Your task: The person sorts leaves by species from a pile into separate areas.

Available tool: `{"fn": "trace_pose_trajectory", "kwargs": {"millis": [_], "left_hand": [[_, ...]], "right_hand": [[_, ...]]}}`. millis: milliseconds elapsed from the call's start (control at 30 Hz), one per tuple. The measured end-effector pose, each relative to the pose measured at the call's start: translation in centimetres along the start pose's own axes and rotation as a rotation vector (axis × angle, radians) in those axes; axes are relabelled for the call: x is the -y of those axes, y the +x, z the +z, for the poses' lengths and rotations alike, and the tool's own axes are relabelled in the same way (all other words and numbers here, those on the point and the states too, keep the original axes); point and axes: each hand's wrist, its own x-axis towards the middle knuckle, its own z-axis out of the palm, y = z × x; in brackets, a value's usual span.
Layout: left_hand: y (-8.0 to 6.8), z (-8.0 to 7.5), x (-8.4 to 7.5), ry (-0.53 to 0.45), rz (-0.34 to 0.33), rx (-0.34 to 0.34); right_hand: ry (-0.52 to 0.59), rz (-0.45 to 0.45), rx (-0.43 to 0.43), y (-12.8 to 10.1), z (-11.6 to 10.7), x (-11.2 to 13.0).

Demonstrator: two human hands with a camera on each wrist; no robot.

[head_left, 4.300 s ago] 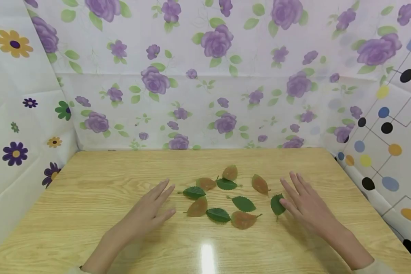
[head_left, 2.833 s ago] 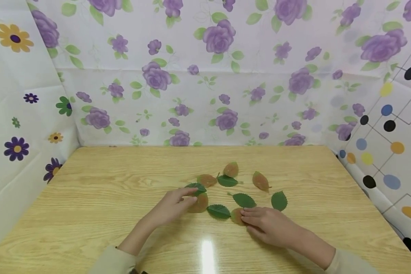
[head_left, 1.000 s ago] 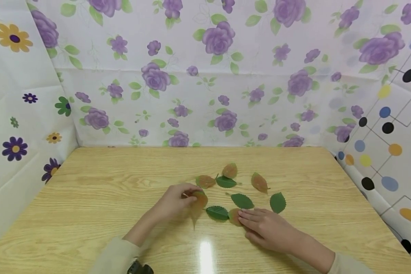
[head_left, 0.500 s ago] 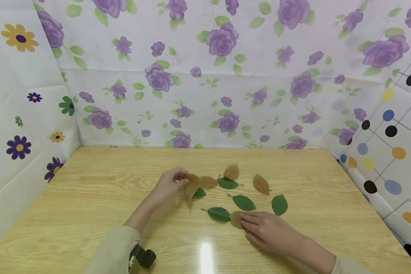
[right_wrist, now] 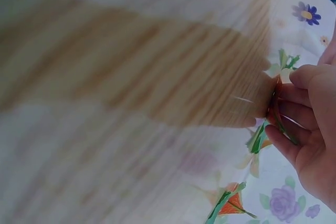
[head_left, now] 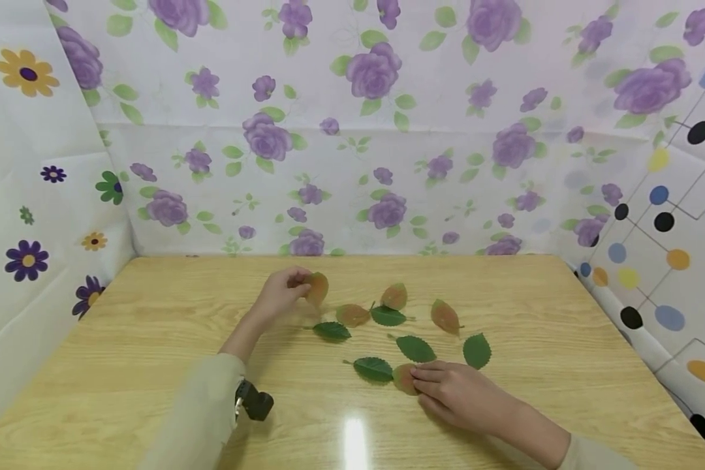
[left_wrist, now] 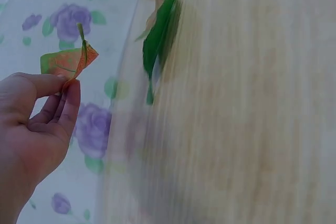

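Observation:
In the head view my left hand (head_left: 279, 295) pinches an orange-green leaf (head_left: 317, 288) between thumb and fingertips, raised at the back left of the group. The left wrist view shows this leaf (left_wrist: 65, 62) folded, its stem pointing up. My right hand (head_left: 467, 396) lies over another orange-green leaf (head_left: 405, 378) at the front, its fingers fairly straight and covering much of it. Left of that is a dark green leaf (head_left: 373, 369). Behind it lies a second green leaf (head_left: 416, 348); a third green leaf (head_left: 477, 351) sits to the right.
Farther back lie a green leaf (head_left: 331, 331), an orange leaf (head_left: 352, 316), an orange leaf (head_left: 394, 296) touching a green one (head_left: 388, 316), and a lone orange leaf (head_left: 445, 317). The wooden table (head_left: 153, 365) meets flowered cloth behind. A black device (head_left: 255, 401) is on my left wrist.
My left hand has taken an orange leaf from beside the left green leaf and carried it back and leftward. My right hand came onto the front orange leaf and has stayed there.

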Motion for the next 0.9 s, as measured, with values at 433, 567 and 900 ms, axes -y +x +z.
{"fn": "trace_pose_trajectory", "kwargs": {"millis": [433, 567, 900], "left_hand": [[0.6, -5.6, 2.3, 0.009, -0.176, -0.034], [-0.2, -7.4, 3.0, 0.042, -0.203, -0.038], [-1.9, -10.9, 5.1, 0.105, -0.238, -0.068]], "right_hand": [[0.041, -0.004, -0.007, 0.0, 0.2, -0.2], [0.044, -0.004, -0.007, -0.1, 0.2, -0.2], [0.056, 0.014, -0.008, -0.3, -0.1, -0.2]]}}
